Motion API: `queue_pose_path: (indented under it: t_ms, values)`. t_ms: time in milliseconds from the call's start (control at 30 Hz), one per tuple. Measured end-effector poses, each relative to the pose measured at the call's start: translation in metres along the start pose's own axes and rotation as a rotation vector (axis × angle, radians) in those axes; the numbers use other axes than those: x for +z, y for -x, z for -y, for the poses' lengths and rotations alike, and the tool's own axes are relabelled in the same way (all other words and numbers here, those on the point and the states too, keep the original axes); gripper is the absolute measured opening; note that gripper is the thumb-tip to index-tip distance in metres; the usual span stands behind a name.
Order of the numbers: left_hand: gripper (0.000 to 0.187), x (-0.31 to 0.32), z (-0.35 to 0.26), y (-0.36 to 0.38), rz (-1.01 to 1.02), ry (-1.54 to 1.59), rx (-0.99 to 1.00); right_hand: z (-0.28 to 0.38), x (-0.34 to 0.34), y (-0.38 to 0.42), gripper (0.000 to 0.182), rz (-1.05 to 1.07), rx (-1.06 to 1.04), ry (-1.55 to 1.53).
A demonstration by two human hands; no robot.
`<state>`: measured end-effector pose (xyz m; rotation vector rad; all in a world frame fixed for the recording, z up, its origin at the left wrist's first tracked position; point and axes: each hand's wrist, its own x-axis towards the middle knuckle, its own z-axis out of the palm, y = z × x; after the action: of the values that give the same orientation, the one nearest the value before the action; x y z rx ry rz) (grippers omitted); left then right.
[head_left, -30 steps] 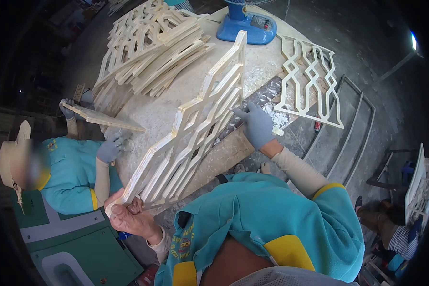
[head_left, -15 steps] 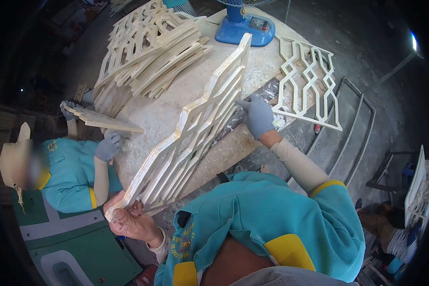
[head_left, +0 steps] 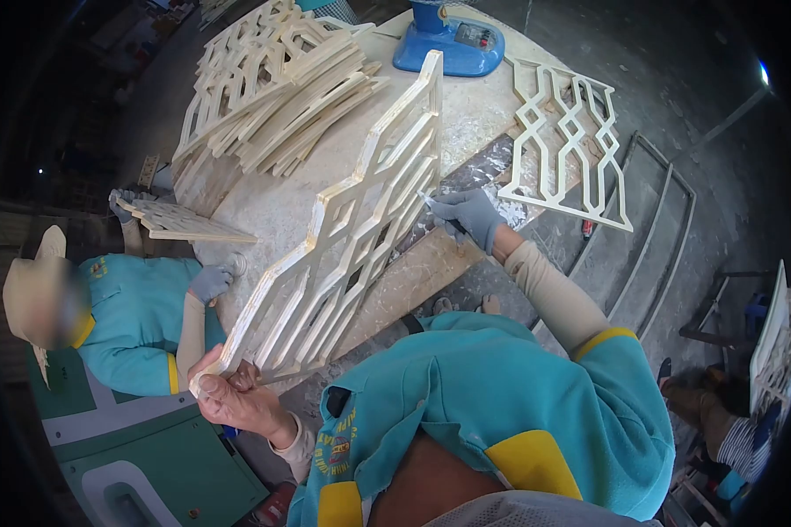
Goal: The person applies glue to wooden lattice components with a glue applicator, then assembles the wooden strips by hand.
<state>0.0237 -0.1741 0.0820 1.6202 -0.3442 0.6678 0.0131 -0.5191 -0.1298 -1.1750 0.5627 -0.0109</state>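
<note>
Over nr edge of table [head_left: 277,204], panel [head_left: 322,211] running lengthwise away is end-clasped by L hand [head_left: 242,407], tool [head_left: 425,196] gripped alongside by R hand [head_left: 471,218].

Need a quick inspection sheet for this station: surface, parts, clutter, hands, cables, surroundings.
Surface: pale table, marked; white smears on the dark strip by the near edge.
Job's things: lattice panel held tilted; panel stack at far left; flat panel at right.
Clutter: blue fan base at the far side.
Hands: left hand, bare, grips the held panel's near end; right hand, gloved, holds a small tool, type unclear.
Cables: nothing clearly seen.
Surroundings: co-worker at left with another panel.
</note>
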Motion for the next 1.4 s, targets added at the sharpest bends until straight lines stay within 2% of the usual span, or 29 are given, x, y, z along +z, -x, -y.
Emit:
queue_pose_path:
  t_ms: [100, 167, 200, 267, 300, 367, 467, 700, 767, 900, 1000, 1067, 1100, 1167, 1267, 1400]
  values:
    - [0.051, -0.003, 0.002, 0.001, -0.003, 0.02, -0.026, 0.014, -0.004, 0.022, 0.023, -0.01, 0.044, 0.148]
    - [0.051, -0.002, 0.003, 0.0, -0.022, 0.007, -0.022, 0.018, -0.005, 0.027, 0.022, -0.159, -0.264, 0.649]
    - [0.051, 0.0, 0.002, 0.0, -0.02, 0.008, -0.023, 0.018, -0.004, 0.025, 0.022, -0.162, -0.262, 0.649]
    - [0.051, 0.001, 0.0, 0.0, -0.017, 0.01, -0.005, 0.018, 0.003, 0.016, 0.027, -0.462, -0.775, 1.18]
    - [0.051, 0.001, -0.001, -0.001, -0.011, 0.012, -0.006, 0.021, 0.007, 0.014, 0.027, -0.468, -0.771, 1.18]
    - [0.052, 0.002, -0.002, -0.001, 0.003, 0.02, -0.002, 0.028, 0.016, 0.012, 0.038, -0.499, -0.719, 1.447]
    - [0.052, 0.002, -0.002, -0.002, 0.038, 0.026, 0.045, 0.024, 0.029, 0.024, 0.04, -0.469, -0.782, 1.444]
    - [0.053, 0.008, -0.009, -0.001, 0.026, -0.01, 0.02, 0.019, 0.042, 0.054, 0.04, -0.314, -0.765, 1.371]
    - [0.053, 0.007, -0.009, -0.001, 0.041, 0.002, 0.026, 0.026, 0.029, 0.037, 0.041, -0.435, -0.683, 1.377]
    - [0.053, 0.01, -0.011, -0.001, 0.049, 0.003, 0.046, 0.029, 0.022, 0.024, 0.042, -0.506, -0.669, 1.499]
    - [0.052, 0.011, -0.013, -0.001, 0.056, -0.012, 0.042, 0.017, 0.036, 0.039, 0.038, -0.5, -0.783, 1.419]
    - [0.051, 0.014, -0.015, -0.003, 0.042, -0.022, 0.033, 0.018, 0.039, 0.052, 0.029, -0.365, -0.715, 1.27]
    - [0.051, 0.016, -0.016, -0.004, 0.042, -0.021, 0.032, 0.018, 0.036, 0.05, 0.029, -0.365, -0.715, 1.271]
    - [0.049, 0.02, -0.019, -0.003, 0.037, -0.017, 0.044, 0.019, 0.024, 0.038, 0.023, -0.4, -0.616, 1.053]
    - [0.048, 0.023, -0.023, -0.003, 0.055, -0.006, 0.059, 0.025, 0.005, 0.009, 0.023, -0.497, -0.571, 1.037]
    - [0.047, 0.025, -0.024, -0.005, 0.074, 0.025, 0.038, 0.019, 0.025, 0.027, 0.02, -0.428, -0.577, 1.055]
